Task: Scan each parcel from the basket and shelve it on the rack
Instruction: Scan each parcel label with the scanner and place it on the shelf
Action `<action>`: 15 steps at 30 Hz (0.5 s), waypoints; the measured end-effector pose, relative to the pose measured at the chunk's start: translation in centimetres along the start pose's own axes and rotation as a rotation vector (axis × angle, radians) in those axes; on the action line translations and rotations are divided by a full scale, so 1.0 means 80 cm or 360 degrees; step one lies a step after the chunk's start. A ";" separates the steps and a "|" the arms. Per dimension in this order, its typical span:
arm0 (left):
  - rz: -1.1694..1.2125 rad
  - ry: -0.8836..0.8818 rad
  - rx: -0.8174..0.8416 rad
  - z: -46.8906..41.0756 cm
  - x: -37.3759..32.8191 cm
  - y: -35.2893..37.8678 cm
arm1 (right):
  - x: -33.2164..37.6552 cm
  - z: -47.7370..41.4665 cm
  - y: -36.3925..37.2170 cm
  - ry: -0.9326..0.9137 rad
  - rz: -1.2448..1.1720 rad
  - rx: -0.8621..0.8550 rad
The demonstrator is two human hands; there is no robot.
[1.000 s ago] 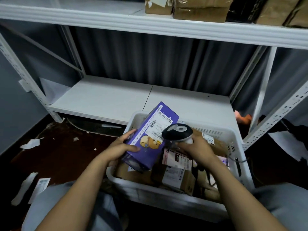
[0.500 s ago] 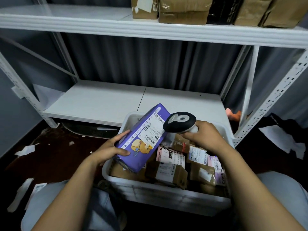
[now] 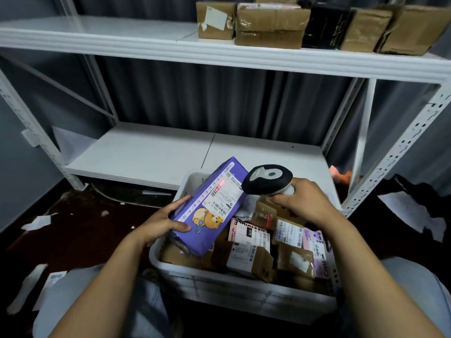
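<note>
My left hand [image 3: 163, 222] grips a purple parcel [image 3: 207, 215] with a cartoon cat and a white label, held tilted over the left side of the white basket [image 3: 219, 286]. My right hand [image 3: 302, 201] holds a black-and-white barcode scanner [image 3: 267, 182] just right of the parcel. A red scan line shows on the parcel's label. Several brown and pink parcels [image 3: 263, 247] lie in the basket. The white rack [image 3: 219, 57] stands behind it, with its lower shelf [image 3: 146, 154] bare.
Several brown boxes [image 3: 271, 28] and a black one [image 3: 322, 28] sit on the right half of the upper shelf. Paper scraps [image 3: 36, 222] litter the dark floor at the left. A perforated rack post [image 3: 390, 164] rises at the right.
The parcel and scanner have risen slightly out of the basket, and a red scan line now shows on the label. The view has tilted up, showing more of the upper shelf.
</note>
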State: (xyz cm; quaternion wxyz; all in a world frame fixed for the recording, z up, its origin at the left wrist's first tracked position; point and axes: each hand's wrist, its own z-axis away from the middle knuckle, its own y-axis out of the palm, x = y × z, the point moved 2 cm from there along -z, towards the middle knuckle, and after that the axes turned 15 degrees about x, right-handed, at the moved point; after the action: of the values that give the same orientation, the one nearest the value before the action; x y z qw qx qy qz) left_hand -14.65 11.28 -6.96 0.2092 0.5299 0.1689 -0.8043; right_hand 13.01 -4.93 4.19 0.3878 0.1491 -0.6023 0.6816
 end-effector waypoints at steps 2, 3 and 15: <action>0.0047 0.0000 -0.0025 0.003 0.001 0.003 | 0.002 0.003 0.001 -0.0010 -0.0009 -0.0024; 0.0087 0.0005 -0.0047 0.005 0.001 0.004 | 0.003 0.003 0.002 -0.0023 -0.0026 -0.0040; 0.0755 0.0447 -0.0372 0.064 -0.050 0.014 | 0.071 -0.008 0.011 -0.0239 -0.0730 -0.0198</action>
State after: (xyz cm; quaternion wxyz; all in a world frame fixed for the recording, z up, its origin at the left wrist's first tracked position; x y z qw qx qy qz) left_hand -16.70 8.45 -1.33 0.4256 0.6329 0.1590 -0.6269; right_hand 8.83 -2.35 7.27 0.4948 0.3080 -0.6207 0.5244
